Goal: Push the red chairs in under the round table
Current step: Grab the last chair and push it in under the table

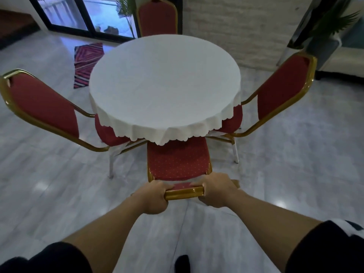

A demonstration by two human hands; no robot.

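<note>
A round table (165,83) with a white scalloped cloth stands in the middle. The near red chair (177,158) has a gold frame, and the front of its seat lies under the cloth's edge. My left hand (155,196) and my right hand (216,191) both grip the gold top rail of its backrest, one at each end. A left red chair (43,105) and a right red chair (283,85) have their seats partly beneath the cloth. A far red chair (157,16) stands behind the table.
A striped red rug (86,62) lies on the glossy grey tile floor left of the table. Glass doors and a palm plant are at the back. A white brick wall and a pale sofa stand at the right.
</note>
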